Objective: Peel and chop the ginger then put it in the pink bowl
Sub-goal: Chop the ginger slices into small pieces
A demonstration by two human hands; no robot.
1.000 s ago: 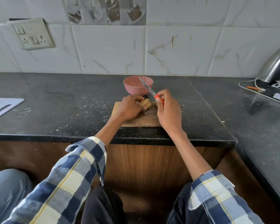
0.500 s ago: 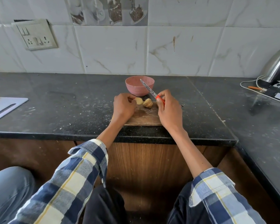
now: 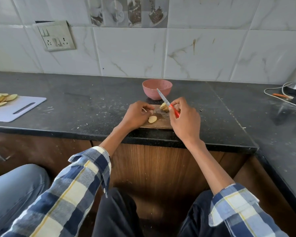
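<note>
Pink bowl at 12 o'clock of wooden board, knife blade slanting across the approach between them, open tabletop toward 9 o'clock up to white board, cables at 3 o'clock.

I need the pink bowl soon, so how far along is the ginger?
Partly done. One pale ginger slice lies on the wooden board by the left hand. The right hand holds the red-handled knife above the remaining ginger chunk. The rest still needs chopping, and nothing can be seen in the pink bowl, though its inside is mostly hidden.
</note>
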